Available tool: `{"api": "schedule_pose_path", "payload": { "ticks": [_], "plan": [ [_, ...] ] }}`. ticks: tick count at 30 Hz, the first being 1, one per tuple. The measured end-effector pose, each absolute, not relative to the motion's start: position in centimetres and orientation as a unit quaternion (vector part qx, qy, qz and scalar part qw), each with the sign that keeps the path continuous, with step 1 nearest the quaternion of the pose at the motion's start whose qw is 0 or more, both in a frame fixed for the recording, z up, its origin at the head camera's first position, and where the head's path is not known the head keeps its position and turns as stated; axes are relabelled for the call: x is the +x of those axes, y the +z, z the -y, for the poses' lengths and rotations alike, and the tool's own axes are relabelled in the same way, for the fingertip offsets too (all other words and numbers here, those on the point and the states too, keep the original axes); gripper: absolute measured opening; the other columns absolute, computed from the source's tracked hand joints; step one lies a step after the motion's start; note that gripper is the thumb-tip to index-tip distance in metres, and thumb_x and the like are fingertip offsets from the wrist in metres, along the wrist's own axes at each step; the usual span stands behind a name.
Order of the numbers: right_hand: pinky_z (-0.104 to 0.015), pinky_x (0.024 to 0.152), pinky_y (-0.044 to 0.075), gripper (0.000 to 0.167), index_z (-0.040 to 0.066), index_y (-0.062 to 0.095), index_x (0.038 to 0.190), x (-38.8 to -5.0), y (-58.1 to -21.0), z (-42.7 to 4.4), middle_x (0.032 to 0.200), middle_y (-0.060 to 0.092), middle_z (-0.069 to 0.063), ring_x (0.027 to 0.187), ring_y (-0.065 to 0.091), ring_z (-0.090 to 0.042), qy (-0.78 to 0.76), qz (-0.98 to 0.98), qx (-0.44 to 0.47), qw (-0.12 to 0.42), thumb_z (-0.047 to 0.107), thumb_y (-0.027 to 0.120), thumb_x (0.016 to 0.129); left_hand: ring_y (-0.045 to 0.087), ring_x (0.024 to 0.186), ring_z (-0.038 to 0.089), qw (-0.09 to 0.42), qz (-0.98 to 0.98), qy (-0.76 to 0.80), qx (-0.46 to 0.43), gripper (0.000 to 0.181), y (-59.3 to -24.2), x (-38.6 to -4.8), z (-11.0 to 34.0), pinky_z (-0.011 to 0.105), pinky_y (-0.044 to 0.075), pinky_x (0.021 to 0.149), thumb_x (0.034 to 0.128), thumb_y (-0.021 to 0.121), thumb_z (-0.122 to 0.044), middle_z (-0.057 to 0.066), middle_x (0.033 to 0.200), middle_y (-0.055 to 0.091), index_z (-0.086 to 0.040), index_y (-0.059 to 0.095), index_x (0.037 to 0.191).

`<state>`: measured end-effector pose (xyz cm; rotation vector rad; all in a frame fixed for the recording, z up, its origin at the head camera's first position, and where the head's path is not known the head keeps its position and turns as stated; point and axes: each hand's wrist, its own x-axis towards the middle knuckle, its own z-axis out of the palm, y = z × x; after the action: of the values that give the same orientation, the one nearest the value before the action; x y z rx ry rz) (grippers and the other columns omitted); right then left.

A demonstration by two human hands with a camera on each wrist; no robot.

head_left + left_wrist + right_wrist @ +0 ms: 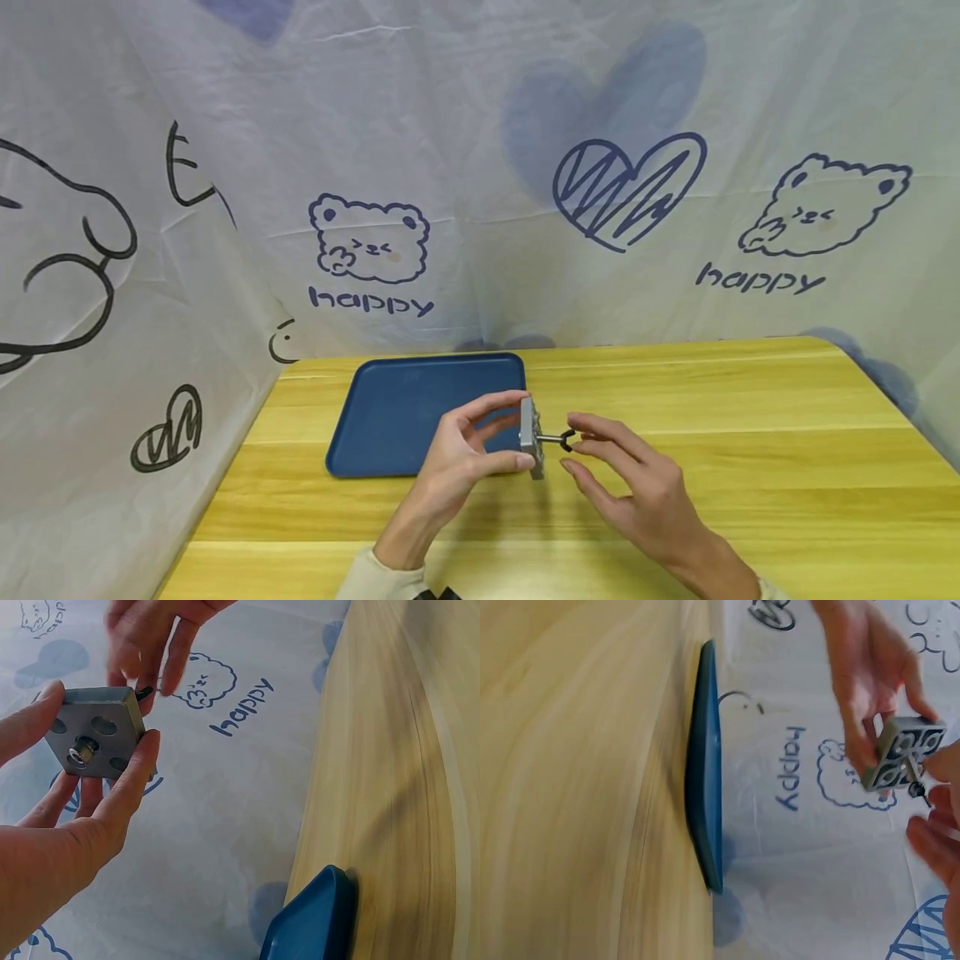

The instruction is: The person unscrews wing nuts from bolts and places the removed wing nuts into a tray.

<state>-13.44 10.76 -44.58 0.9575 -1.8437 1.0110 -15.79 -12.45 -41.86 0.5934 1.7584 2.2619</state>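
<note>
My left hand (453, 462) grips a square grey metal block (528, 433) by its edges, thumb on the near side and fingers on the far side, above the table. In the left wrist view, one face of the block (94, 731) shows round holes near its corners and a bolt-like metal end (83, 750) in the middle. From the opposite face a thin metal rod (551, 438) sticks out, with a black forked tip (567, 440). My right hand (637, 483) is at this tip, its fingers loosely bent and thumb apart; contact is hard to make out.
A blue tray (397, 417) lies on the wooden table (750, 467) behind and left of the hands. White cloth (480, 275) with blue drawings hangs behind the table and along its left side.
</note>
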Motion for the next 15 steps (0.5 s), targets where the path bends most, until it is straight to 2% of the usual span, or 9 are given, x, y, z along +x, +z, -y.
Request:
{"api": "schedule_pose_path", "payload": {
  "ticks": [2, 5, 8, 10, 15],
  "plan": [
    [-0.023, 0.082, 0.062, 0.008, 0.003, 0.073, 0.103, -13.1, -44.3, -10.8, 0.116, 0.070, -0.013, 0.094, 0.074, -0.026, 0.477, 0.742, 0.332, 0.336, 0.008, 0.072, 0.097, 0.056, 0.130, 0.031, 0.106, -0.598, 0.768, 0.204, 0.066, -41.9, -15.8, 12.4, 0.034, 0.062, 0.088, 0.0782, 0.083, 0.009, 0.013, 0.145, 0.056, 0.000, 0.060, 0.139],
    [-0.033, 0.079, 0.064, 0.017, 0.003, 0.068, 0.113, -12.7, -43.9, -10.8, 0.116, 0.069, -0.012, 0.094, 0.074, -0.024, 0.605, 0.737, 0.234, 0.189, 0.002, 0.071, 0.096, 0.055, 0.130, 0.031, 0.103, -0.598, 0.768, 0.206, 0.067, -41.9, -15.8, 12.4, 0.036, 0.063, 0.088, 0.0778, 0.083, 0.010, 0.013, 0.145, 0.056, 0.000, 0.060, 0.139],
    [-0.041, 0.077, 0.065, 0.025, 0.000, 0.063, 0.122, -12.7, -43.6, -10.8, 0.115, 0.068, -0.018, 0.093, 0.075, -0.028, 0.682, 0.713, 0.148, 0.067, 0.011, 0.068, 0.100, 0.055, 0.131, 0.030, 0.100, -0.600, 0.766, 0.208, 0.067, -42.0, -15.7, 12.2, 0.036, 0.063, 0.088, 0.0776, 0.082, 0.012, 0.013, 0.145, 0.056, 0.000, 0.059, 0.140],
    [-0.044, 0.078, 0.065, 0.030, -0.003, 0.061, 0.124, -12.8, -43.5, -10.9, 0.116, 0.068, -0.024, 0.095, 0.075, -0.032, 0.711, 0.694, 0.116, 0.013, 0.017, 0.066, 0.102, 0.054, 0.131, 0.029, 0.101, -0.599, 0.766, 0.209, 0.067, -42.1, -15.7, 12.1, 0.036, 0.063, 0.088, 0.0777, 0.082, 0.013, 0.013, 0.145, 0.056, 0.000, 0.059, 0.140],
    [-0.043, 0.081, 0.065, 0.039, -0.004, 0.060, 0.123, -12.9, -43.4, -10.8, 0.114, 0.071, -0.024, 0.098, 0.074, -0.033, 0.749, 0.656, 0.059, -0.075, 0.031, 0.061, 0.106, 0.054, 0.131, 0.029, 0.101, -0.603, 0.762, 0.215, 0.067, -42.2, -15.6, 11.9, 0.039, 0.063, 0.088, 0.0782, 0.082, 0.013, 0.016, 0.144, 0.055, 0.000, 0.059, 0.140]
  ]
}}
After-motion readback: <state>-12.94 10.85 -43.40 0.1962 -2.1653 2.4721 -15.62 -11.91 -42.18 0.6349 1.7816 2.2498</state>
